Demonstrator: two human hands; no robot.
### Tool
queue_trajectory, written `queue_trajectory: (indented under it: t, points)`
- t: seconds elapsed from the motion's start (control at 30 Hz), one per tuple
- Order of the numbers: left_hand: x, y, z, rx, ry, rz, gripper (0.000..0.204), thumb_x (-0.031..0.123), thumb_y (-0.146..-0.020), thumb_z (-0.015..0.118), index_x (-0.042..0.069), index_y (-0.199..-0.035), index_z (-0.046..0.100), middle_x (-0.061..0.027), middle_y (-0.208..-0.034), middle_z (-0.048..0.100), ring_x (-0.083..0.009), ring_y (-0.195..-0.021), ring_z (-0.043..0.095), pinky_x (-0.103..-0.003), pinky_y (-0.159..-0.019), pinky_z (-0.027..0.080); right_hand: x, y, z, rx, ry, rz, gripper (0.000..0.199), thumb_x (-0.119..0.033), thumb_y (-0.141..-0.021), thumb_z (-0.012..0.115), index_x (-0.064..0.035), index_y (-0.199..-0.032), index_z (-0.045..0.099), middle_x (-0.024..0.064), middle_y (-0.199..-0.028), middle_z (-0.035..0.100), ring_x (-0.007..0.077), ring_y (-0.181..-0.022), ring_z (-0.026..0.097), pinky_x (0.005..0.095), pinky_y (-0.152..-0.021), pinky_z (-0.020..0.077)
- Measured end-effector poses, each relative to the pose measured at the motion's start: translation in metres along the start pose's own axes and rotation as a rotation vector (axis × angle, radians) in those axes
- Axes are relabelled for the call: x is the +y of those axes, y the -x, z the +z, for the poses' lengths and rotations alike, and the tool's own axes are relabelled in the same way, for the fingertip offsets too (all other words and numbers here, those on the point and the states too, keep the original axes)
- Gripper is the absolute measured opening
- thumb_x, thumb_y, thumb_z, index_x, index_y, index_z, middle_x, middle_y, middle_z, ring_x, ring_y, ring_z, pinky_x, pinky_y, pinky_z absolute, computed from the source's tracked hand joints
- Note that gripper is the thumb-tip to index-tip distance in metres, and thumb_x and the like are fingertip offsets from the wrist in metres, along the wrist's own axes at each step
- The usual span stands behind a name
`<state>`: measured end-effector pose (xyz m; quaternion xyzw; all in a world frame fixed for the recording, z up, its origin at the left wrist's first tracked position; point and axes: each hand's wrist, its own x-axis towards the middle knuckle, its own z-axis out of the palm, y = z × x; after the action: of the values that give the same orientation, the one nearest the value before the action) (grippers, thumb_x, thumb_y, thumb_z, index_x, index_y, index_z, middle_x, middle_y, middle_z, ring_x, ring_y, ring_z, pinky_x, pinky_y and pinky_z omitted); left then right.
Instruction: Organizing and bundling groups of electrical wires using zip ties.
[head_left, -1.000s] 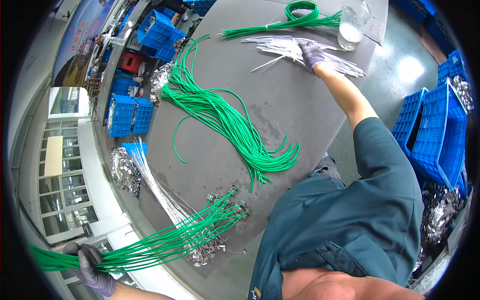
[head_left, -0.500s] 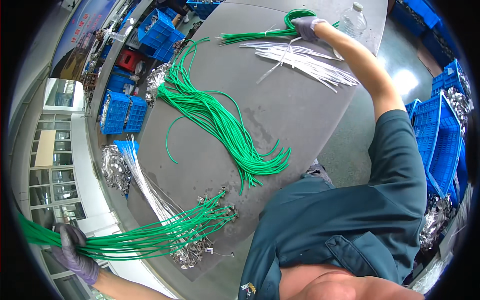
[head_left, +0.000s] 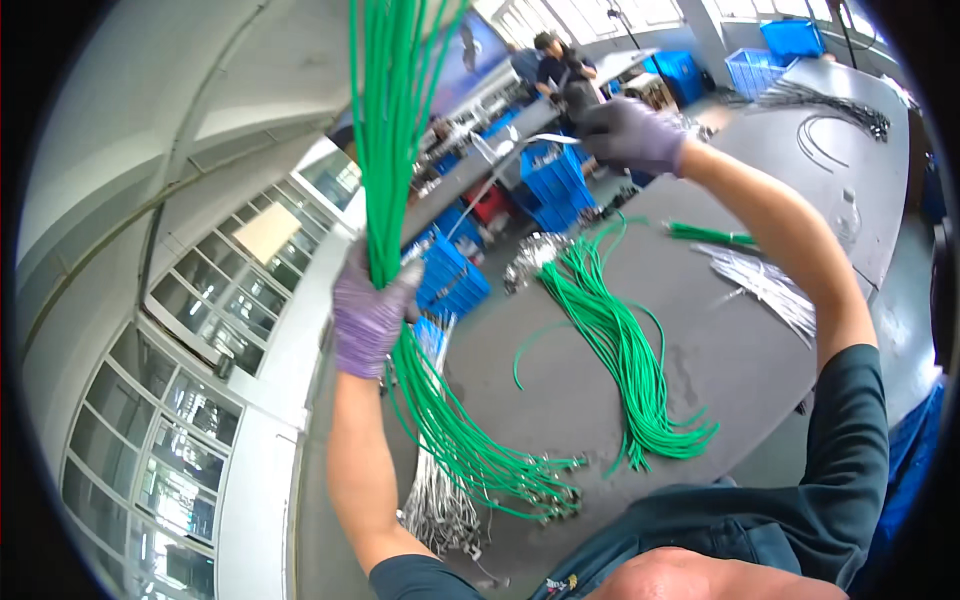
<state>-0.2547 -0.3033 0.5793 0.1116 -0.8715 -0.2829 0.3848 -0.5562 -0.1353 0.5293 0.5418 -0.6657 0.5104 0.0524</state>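
Note:
My gloved left hand point(head_left: 368, 312) is closed around a bundle of green wires point(head_left: 385, 140), lifted upright at the left. Its upper end runs out of the picture, and the lower end trails onto the table with small metal pieces at the tips. At the upper middle, my gloved right hand point(head_left: 640, 138) has its fingers closed on a thin white cable tie point(head_left: 545, 138). Both hands are off the table and apart. A second green wire bundle point(head_left: 630, 360) lies loose on the grey table point(head_left: 745, 385).
White wires point(head_left: 438, 500) lie under the trailing green ends. A pile of white cable ties point(head_left: 765, 285), a short green bundle point(head_left: 705, 233) and a clear bottle point(head_left: 848, 220) rest at the right. Blue crates point(head_left: 555, 185) stand beyond the table; another person point(head_left: 562, 72) is farther back.
My left hand has raised the green bundle from low at the left to upright. My right hand has left the short green bundle, bringing a white cable tie toward the left. The view has swung upward.

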Motion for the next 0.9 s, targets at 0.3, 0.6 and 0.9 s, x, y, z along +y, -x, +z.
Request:
queue_trajectory:
  t: [0.3,0.6,0.9]
  points:
    - [-0.003,-0.010,-0.026,-0.052,0.071,0.055,0.056,0.025,-0.070,0.075,-0.001,-0.112,0.050,-0.0042,-0.070,0.054,-0.0119,-0.049,0.053,-0.025,-0.044,0.045,-0.162,-0.075,0.048,-0.258,-0.263,-0.277,0.018,-0.018,-0.077,0.061,0.0001,-0.076,0.063,0.0069,-0.057,0.060,0.0141,-0.049,0.060,0.0261,-0.047,0.0493]
    - [0.016,-0.042,-0.022,-0.321,0.492,0.156,0.048,0.013,-0.069,0.073,0.006,-0.111,0.051,-0.0026,-0.070,0.055,-0.0119,-0.049,0.051,-0.024,-0.045,0.041,-0.170,-0.060,0.047,-0.390,0.080,-0.240,0.019,-0.016,-0.074,0.059,0.0022,-0.078,0.064,0.0083,-0.060,0.061,0.0149,-0.052,0.061,0.0266,-0.049,0.0494]
    - [0.017,-0.037,-0.017,-0.196,0.273,0.184,0.029,0.015,-0.078,0.066,0.003,-0.101,0.053,-0.0009,-0.065,0.054,-0.0092,-0.049,0.051,-0.022,-0.045,0.041,-0.219,-0.010,-0.002,-0.209,0.574,-0.647,0.012,-0.014,-0.077,0.057,-0.0034,-0.078,0.063,0.0107,-0.064,0.060,0.0211,-0.058,0.061,0.0331,-0.056,0.0491]
